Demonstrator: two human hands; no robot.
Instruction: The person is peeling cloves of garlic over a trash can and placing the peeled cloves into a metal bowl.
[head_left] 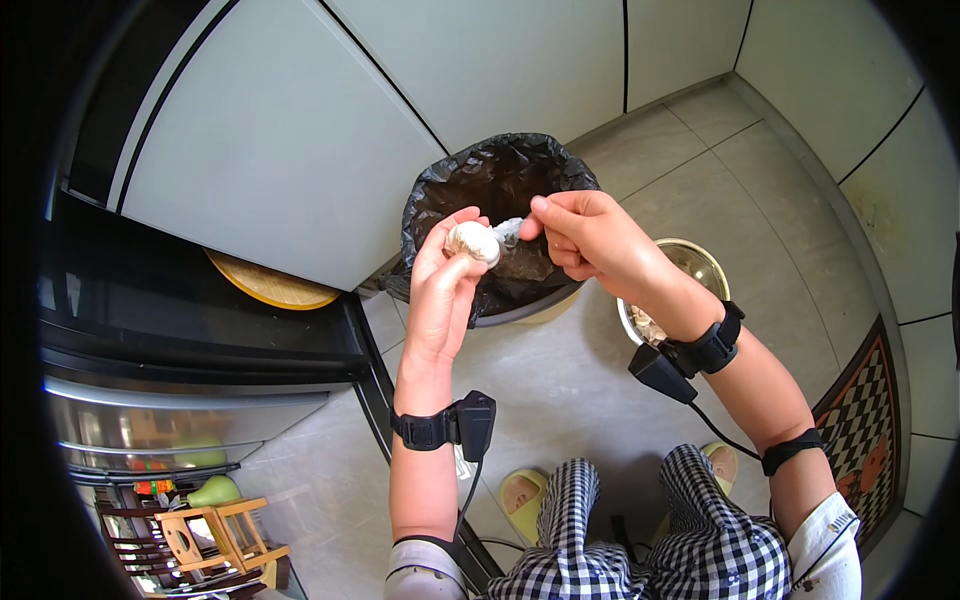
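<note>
Over a bin lined with a black bag (435,190), my left hand (440,275) grips a round white mushroom (472,243) between thumb and fingers. Its top has a faint brownish patch. My right hand (580,230) is closed in a pinch beside it, the thumb and forefinger at the end of a thin, pale strip of peel (508,231). That strip reaches to the mushroom's right side. Both hands are above the bin's opening, whose inside is dark and partly hidden by them.
A metal bowl (705,262) with pale pieces in it stands on the grey tiled floor, partly behind my right forearm. White cabinets (290,130) rise behind the bin. At the lower left is a small wooden stool (215,535); a patterned mat (865,430) lies at the right.
</note>
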